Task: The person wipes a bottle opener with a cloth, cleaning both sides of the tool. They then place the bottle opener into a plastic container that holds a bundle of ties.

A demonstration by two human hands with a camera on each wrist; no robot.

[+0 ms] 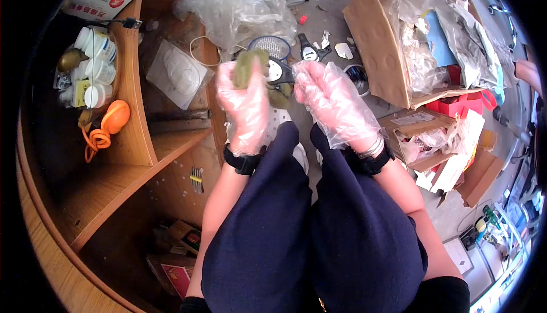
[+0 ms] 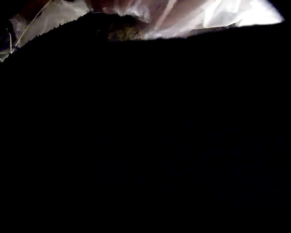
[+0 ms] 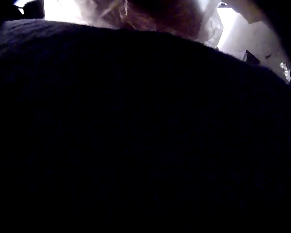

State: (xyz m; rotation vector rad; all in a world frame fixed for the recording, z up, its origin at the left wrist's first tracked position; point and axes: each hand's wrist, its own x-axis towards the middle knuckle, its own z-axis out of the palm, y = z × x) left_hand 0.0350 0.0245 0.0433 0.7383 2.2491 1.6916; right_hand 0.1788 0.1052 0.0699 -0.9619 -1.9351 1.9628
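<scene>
In the head view my left hand (image 1: 246, 108), in a clear plastic glove, grips a blurred olive-green cloth (image 1: 249, 68) between thumb and fingers. More olive-green material (image 1: 279, 95) shows lower down, between the two hands. My right hand (image 1: 341, 103), gloved the same way, is held a little to the right with its fingers bent inward; I cannot tell whether they hold anything. Both hands are above the knees, over a white perforated surface (image 1: 278, 118). Dark trouser cloth (image 3: 136, 121) fills most of the right wrist view, and the left wrist view is mostly black.
A wooden cabinet (image 1: 145, 85) with bottles (image 1: 97, 71) and an orange coiled item (image 1: 114, 120) stands on the left. Beyond the hands lie a plastic bag (image 1: 242, 5) and a blue-rimmed racket (image 1: 270, 46). Cardboard boxes (image 1: 370, 39) full of packaging occupy the right.
</scene>
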